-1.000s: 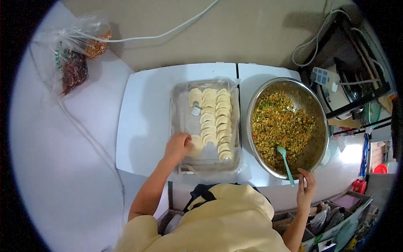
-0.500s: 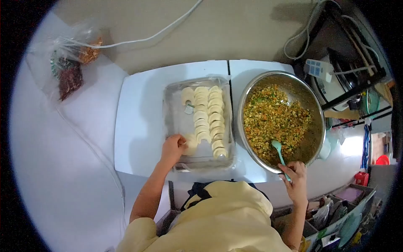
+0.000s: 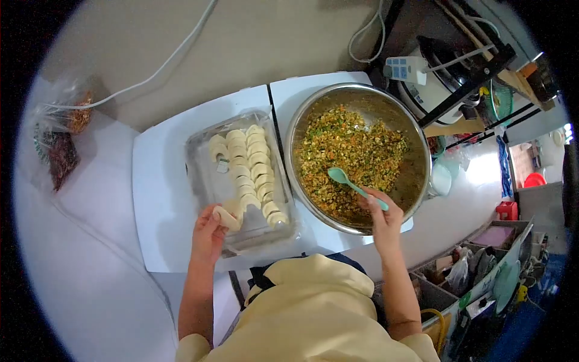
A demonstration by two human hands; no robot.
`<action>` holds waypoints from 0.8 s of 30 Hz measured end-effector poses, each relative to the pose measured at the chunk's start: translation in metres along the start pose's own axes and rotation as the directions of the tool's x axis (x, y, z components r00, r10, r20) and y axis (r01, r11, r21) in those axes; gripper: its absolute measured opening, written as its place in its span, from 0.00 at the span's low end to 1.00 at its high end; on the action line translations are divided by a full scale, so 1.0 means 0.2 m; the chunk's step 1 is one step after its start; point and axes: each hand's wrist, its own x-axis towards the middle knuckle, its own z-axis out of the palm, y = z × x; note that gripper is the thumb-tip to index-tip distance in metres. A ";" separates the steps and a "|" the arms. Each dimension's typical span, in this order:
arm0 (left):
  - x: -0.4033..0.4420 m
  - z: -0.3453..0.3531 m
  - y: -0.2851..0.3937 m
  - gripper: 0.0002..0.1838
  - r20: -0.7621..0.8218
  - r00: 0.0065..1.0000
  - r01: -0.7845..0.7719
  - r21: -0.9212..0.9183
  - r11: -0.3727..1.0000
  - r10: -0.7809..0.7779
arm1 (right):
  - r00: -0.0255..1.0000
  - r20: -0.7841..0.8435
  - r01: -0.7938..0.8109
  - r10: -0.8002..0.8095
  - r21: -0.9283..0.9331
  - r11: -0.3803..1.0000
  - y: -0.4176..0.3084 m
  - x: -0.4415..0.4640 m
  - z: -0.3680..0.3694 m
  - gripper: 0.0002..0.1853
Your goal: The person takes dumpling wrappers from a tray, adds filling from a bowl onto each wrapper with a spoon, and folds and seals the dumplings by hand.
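In my left hand (image 3: 208, 234) is a pale dough wrapper (image 3: 227, 218), pinched at the near left edge of a clear plastic-lined tray (image 3: 202, 175). Overlapping rows of round wrappers (image 3: 259, 169) lie in that tray, with a small pale packet (image 3: 222, 165) beside them. My right hand (image 3: 384, 218) grips the handle of a light green spoon (image 3: 339, 175) over the near side of a large steel bowl (image 3: 420, 151). Chopped, mixed filling (image 3: 356, 151) covers much of the bowl's inside, and the spoon's head is at its surface.
Plastic bags (image 3: 62, 158) with dark and orange dried food lie at the far left. A power strip (image 3: 406, 70) and a white cooker (image 3: 431, 99) stand on a black rack at the back right. Storage bins (image 3: 434, 295) are below right, near a red container (image 3: 507, 210).
My right hand has taken hold of the spoon and moved it over the filling. My left hand has lifted a wrapper. The view has turned, shifting tray and bowl left.
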 end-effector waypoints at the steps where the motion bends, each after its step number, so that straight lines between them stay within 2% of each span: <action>1: -0.03 0.07 0.01 0.07 0.022 0.998 0.054 -0.195 0.979 -0.051 | 1.000 0.028 0.015 -0.014 -0.051 0.999 0.01 0.01 0.02 0.13; 2: -0.04 0.11 0.02 0.07 0.053 0.994 0.108 -0.382 0.918 -0.094 | 0.999 0.029 0.020 -0.018 -0.054 0.998 0.01 0.01 0.04 0.13; 3: -0.03 0.11 0.00 0.07 0.055 0.994 0.105 -0.385 0.917 -0.091 | 0.998 0.070 0.011 -0.005 -0.093 0.996 0.00 0.01 0.05 0.13; 5: -0.01 0.10 -0.06 0.09 0.269 0.956 0.261 -0.593 0.762 -0.118 | 0.989 0.143 -0.012 0.032 -0.140 0.990 0.00 0.00 0.06 0.12; 6: -0.02 0.13 -0.03 0.09 0.269 0.956 0.258 -0.597 0.759 -0.113 | 0.989 0.145 -0.006 0.027 -0.143 0.990 -0.02 0.00 0.06 0.12; 8: -0.04 0.20 0.00 0.09 0.199 0.942 0.335 -0.612 0.716 -0.270 | 0.972 0.229 -0.032 0.059 -0.123 0.992 -0.05 -0.01 0.05 0.13; 10: -0.04 0.22 -0.02 0.10 0.213 0.948 0.319 -0.587 0.744 -0.238 | 0.971 0.234 -0.026 0.053 -0.119 0.993 -0.05 -0.02 0.03 0.13; 12: -0.03 0.25 -0.02 0.11 0.226 0.952 0.300 -0.561 0.772 -0.206 | 0.973 0.197 -0.132 0.121 0.041 0.990 -0.06 -0.03 0.02 0.14; 14: -0.02 0.30 -0.01 0.16 0.350 0.924 0.331 -0.534 0.778 -0.153 | 0.968 0.209 -0.160 0.140 0.084 0.983 -0.06 -0.03 0.01 0.15; 15: -0.02 0.32 -0.01 0.16 0.351 0.924 0.331 -0.536 0.777 -0.152 | 0.963 0.218 -0.192 0.161 0.131 0.973 -0.06 -0.03 0.01 0.16; 17: -0.02 0.36 -0.01 0.20 0.239 0.956 0.264 -0.454 0.851 -0.169 | 0.959 0.212 -0.224 0.188 0.162 0.961 -0.07 -0.03 0.03 0.16; 19: -0.02 0.42 0.00 0.21 0.231 0.949 0.299 -0.438 0.848 -0.215 | 0.955 0.209 -0.253 0.212 0.196 0.947 -0.09 -0.02 0.03 0.17; 24: -0.01 0.53 0.03 0.23 0.242 0.919 0.386 -0.395 0.834 -0.311 | 0.935 0.098 -0.346 0.340 0.449 0.824 -0.10 0.01 0.00 0.17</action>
